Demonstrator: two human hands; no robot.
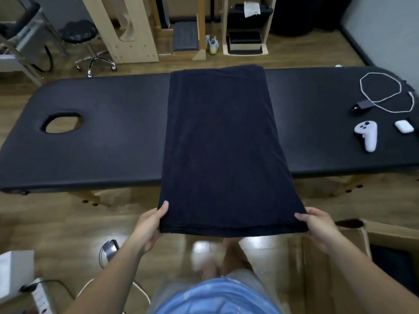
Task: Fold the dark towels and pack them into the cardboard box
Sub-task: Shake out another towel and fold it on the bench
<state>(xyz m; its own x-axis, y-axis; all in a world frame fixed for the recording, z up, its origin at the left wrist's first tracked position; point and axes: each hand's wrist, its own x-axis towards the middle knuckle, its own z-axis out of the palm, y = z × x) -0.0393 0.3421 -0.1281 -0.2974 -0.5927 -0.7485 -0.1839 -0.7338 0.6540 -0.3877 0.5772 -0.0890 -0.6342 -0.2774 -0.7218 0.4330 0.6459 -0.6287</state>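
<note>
Towel (220,143) across table (102,152), corners pinched in left hand (148,225), right hand (317,227) grip; controller (367,135), cardboard box (310,270) nearby.

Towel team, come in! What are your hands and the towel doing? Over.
Left hand and right hand each pinch a near corner of the dark towel. Far end draped across massage table. Cardboard box low right, nothing in the way.

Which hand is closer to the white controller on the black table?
Right. The right hand grips the corner of the dark towel toward the white handheld controller; the left hand grips the opposite corner, across the towel.
</note>
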